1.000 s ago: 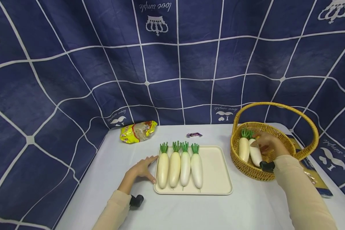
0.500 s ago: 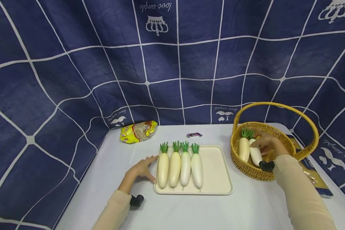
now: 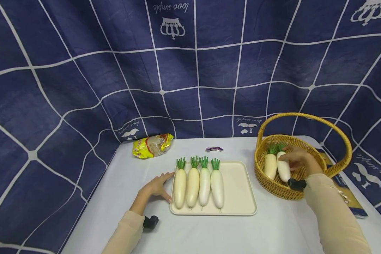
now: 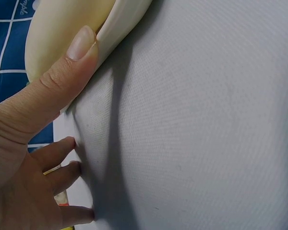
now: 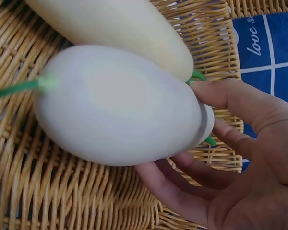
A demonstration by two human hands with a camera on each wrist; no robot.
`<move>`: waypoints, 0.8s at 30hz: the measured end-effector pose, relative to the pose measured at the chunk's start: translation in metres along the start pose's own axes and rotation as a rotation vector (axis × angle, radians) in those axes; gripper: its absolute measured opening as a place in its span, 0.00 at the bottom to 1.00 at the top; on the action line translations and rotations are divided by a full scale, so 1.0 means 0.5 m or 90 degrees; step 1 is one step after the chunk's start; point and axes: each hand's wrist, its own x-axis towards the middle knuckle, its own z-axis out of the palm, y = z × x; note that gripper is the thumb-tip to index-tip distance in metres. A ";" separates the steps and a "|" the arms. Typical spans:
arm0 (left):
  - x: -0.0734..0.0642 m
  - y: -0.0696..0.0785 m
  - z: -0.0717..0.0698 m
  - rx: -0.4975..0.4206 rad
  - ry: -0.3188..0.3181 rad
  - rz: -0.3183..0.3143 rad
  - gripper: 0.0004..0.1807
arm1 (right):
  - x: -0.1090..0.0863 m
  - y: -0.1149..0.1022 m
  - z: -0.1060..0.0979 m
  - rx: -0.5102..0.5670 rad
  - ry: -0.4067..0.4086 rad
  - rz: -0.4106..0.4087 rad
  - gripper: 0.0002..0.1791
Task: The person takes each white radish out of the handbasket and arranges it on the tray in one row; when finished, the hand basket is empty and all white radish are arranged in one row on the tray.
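My right hand (image 3: 299,157) reaches into the wicker basket (image 3: 280,193) and grips a white radish (image 3: 283,167) near its leafy end. In the right wrist view the thumb lies on top of the white radish (image 5: 120,108), with fingers curled under it. A cream radish (image 3: 270,166) lies beside it in the basket. My left hand (image 3: 157,185) is spread at the left edge of the beige tray (image 3: 238,187), its thumb (image 4: 62,81) at the rim. Several radishes (image 3: 193,187) with green tops lie side by side on the tray's left and middle.
The basket's tall handle (image 3: 304,115) arches over it. A yellow snack bag (image 3: 153,145) lies at the back left, and a small purple wrapped candy (image 3: 214,149) behind the tray. A flat blue and gold packet (image 3: 346,192) sits right of the basket, partly hidden by the arm.
My right hand has shifted slightly right, and the white radish with it, opening a small gap from the cream one. The cream radish has shifted a little too. My left hand stays put.
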 end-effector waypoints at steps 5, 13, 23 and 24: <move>-0.003 0.000 -0.003 0.006 -0.001 0.007 0.62 | -0.011 -0.011 -0.003 0.005 0.013 -0.012 0.44; -0.003 0.001 0.002 -0.001 0.005 0.007 0.62 | -0.024 -0.027 -0.005 0.001 0.033 -0.029 0.46; -0.005 0.002 0.001 0.004 0.008 0.008 0.62 | -0.037 -0.039 -0.002 0.020 0.054 -0.064 0.46; -0.004 0.001 0.002 0.006 0.008 0.008 0.62 | -0.039 -0.041 -0.001 0.021 0.053 -0.066 0.46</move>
